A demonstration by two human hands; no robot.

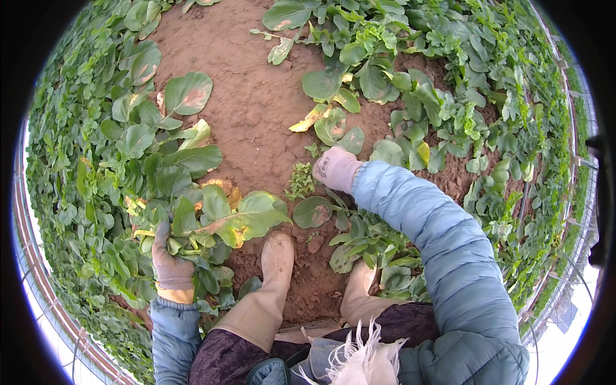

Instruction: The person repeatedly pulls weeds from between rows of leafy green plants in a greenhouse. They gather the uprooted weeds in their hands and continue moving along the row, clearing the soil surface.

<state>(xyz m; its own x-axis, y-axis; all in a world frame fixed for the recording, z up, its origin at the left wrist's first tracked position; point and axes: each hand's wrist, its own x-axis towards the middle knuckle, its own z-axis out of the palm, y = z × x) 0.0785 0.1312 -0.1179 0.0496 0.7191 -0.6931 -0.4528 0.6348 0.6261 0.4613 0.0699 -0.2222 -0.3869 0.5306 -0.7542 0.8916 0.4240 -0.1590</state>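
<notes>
My left hand [170,266], in a pinkish work glove, grips a bunch of pulled leafy green plants [218,218] with broad leaves, some yellowed at the edges. My right hand [335,169], also gloved, reaches down to the soil beside a small frilly green weed [300,181] and a round-leafed plant [312,212]. Whether its fingers hold anything I cannot tell. Light blue padded sleeves cover both of my forearms.
A strip of bare brown soil [250,96] runs between two rows of leafy greens [96,147] [449,109]. My two tan rubber boots [274,263] [359,289] stand on the soil. A greenhouse frame edge [38,276] curves along the left.
</notes>
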